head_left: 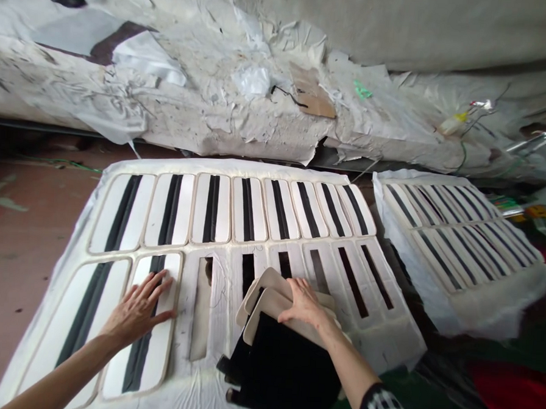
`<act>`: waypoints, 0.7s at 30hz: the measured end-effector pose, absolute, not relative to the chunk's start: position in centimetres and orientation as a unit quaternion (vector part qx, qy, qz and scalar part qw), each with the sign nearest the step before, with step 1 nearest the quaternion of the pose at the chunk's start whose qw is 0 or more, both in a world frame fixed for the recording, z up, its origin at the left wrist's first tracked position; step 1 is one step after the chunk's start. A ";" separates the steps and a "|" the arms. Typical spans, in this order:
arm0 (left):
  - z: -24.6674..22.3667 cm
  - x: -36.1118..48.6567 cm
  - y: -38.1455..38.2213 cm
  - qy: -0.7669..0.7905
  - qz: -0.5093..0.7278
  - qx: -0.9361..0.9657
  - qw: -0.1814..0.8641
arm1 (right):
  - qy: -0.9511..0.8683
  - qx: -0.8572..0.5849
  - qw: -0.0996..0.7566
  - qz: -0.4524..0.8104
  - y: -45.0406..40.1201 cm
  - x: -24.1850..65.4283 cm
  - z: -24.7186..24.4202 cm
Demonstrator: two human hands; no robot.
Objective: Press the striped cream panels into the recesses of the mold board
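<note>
My left hand (142, 304) lies with fingers spread on a white rounded panel (159, 351) that has a black strip down its middle. This panel sits in the front row on a white cloth sheet (208, 390), beside another like it. On the right, my right hand (303, 304) grips a small stack of beige-and-black panels (287, 364) by their beige rounded ends, thumb apart from the fingers. The stack is tilted over the sheet. Several dark slots (354, 282) show in the sheet behind it; the stack partly hides some.
A back row of white panels with black strips (212, 207) lines the sheet. At right stands a second sheet (473, 300) with two rows of striped panels. Behind runs a cloth-covered ledge (204, 115) with scraps and brown cardboard (313, 93). Reddish floor (19, 246) shows at left.
</note>
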State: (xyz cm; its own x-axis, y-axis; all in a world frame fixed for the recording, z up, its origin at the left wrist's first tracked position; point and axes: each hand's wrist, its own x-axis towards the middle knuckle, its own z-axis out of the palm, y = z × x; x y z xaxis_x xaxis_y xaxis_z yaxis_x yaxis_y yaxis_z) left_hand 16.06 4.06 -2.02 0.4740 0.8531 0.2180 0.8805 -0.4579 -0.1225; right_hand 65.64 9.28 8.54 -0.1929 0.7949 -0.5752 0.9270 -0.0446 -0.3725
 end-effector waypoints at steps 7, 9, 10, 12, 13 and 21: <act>-3.8 15.3 3.6 -0.542 -0.017 -0.837 0.081 | 0.637 0.632 0.123 -0.424 10.9 66.8 8.6; -4.2 15.0 3.5 -0.547 -0.008 -0.834 0.071 | 0.613 0.623 0.145 -0.464 11.9 67.0 7.9; -4.4 14.9 3.4 -0.549 -0.006 -0.833 0.068 | 0.601 0.619 0.156 -0.481 12.5 67.1 7.6; -4.4 14.9 3.4 -0.550 -0.005 -0.833 0.066 | 0.579 0.622 0.169 -0.500 13.2 67.1 7.2; -4.3 14.9 3.4 -0.550 -0.006 -0.833 0.068 | 0.570 0.629 0.171 -0.501 13.4 67.0 7.2; -3.2 15.5 3.7 -0.556 -0.029 -0.827 0.077 | 0.540 0.667 0.119 -0.500 6.5 65.1 13.0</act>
